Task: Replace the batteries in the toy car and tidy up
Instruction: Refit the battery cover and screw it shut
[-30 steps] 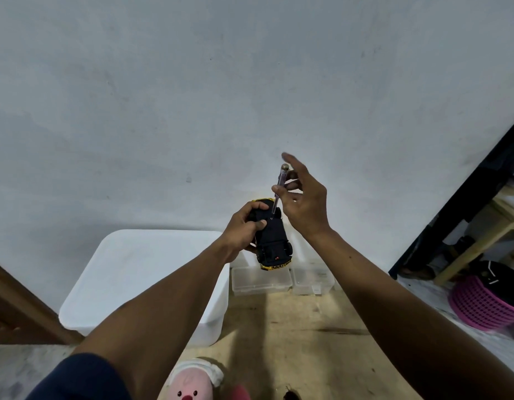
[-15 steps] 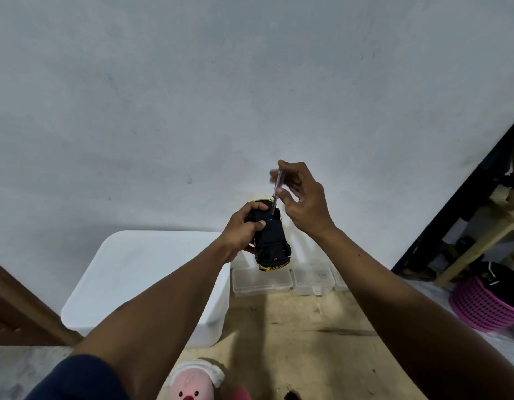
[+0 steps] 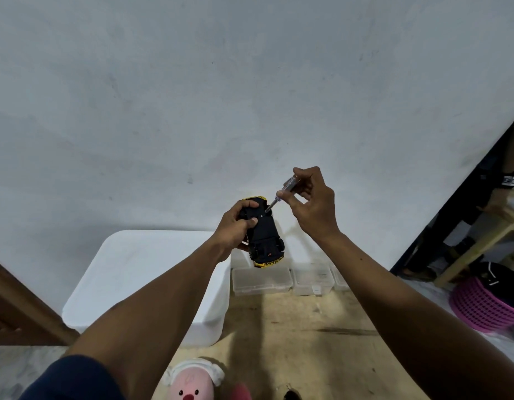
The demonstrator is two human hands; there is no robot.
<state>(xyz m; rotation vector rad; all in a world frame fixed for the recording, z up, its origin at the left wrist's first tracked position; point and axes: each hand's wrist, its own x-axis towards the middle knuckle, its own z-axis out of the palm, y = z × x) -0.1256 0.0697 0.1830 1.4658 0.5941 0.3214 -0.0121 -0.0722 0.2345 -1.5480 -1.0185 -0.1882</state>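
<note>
A yellow toy car is held up in front of the wall, its black underside turned towards me. My left hand grips the car's far end, thumb lying across the underside. My right hand pinches a small screwdriver with a clear handle. Its tip touches the underside near the far end, close to my left thumb. No batteries are visible.
A white lidded bin stands on the floor at left. Several clear plastic boxes line the wall below the car. A pink basket and a wooden frame sit at right. A pink plush slipper is by my feet.
My right hand has closed its fingers round the screwdriver and tilted it from nearly upright to slanting right. The car has shifted slightly in my left hand.
</note>
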